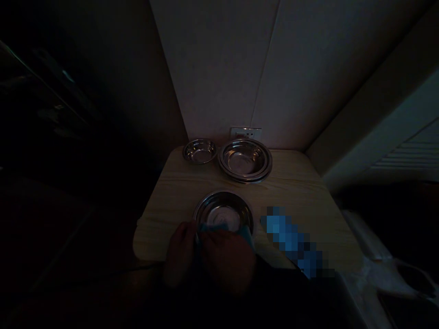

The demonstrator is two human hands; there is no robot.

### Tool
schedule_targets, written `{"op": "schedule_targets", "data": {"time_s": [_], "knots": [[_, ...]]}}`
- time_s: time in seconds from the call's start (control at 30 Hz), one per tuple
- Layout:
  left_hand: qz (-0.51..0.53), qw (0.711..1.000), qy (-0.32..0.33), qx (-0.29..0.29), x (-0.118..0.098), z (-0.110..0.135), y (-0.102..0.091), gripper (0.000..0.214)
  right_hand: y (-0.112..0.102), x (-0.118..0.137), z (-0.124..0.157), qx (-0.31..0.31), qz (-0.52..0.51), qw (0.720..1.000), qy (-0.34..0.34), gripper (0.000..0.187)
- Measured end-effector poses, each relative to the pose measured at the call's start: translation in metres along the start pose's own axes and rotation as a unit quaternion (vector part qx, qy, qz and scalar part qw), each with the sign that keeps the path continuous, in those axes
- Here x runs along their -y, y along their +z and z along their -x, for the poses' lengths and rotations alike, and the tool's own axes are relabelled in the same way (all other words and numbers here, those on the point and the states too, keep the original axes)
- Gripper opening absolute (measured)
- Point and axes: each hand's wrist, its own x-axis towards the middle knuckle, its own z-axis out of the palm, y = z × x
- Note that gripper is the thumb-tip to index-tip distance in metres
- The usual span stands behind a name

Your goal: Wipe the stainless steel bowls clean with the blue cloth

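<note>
A steel bowl (224, 208) sits at the near middle of a small wooden table (295, 183). My left hand (180, 251) grips the bowl's near left rim with its fingers curled. My right hand (228, 262) is closed over a light blue cloth (214, 227) and presses it against the bowl's near rim and inside. The scene is very dark, so finger detail is faint.
A small steel bowl (200, 151) stands at the table's far left. A stack of larger steel bowls (245, 160) stands beside it, below a wall socket (246, 133). A blurred blue object (295, 240) lies at the near right. Walls close in behind.
</note>
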Motion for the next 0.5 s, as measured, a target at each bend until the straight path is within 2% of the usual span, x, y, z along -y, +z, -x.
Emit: {"op": "schedule_targets", "data": {"time_s": [0.1, 0.17, 0.37, 0.5], "knots": [[0.001, 1.0, -0.019, -0.002, 0.0, 0.001, 0.002, 0.034, -0.003, -0.013, 0.014, 0.037, 0.011, 0.999, -0.014, 0.022], [0.004, 1.0, -0.022, 0.002, -0.001, 0.002, 0.006, 0.035, -0.004, -0.02, 0.021, 0.04, 0.009, 0.999, -0.032, 0.02], [-0.017, 1.0, 0.004, 0.023, -0.006, 0.004, 0.006, 0.032, -0.005, -0.013, 0.001, -0.003, -0.037, 0.999, -0.036, 0.029], [-0.029, 1.0, 0.0, 0.009, -0.009, 0.004, 0.004, 0.034, -0.008, -0.015, 0.01, 0.029, -0.028, 0.999, -0.012, 0.029]]}}
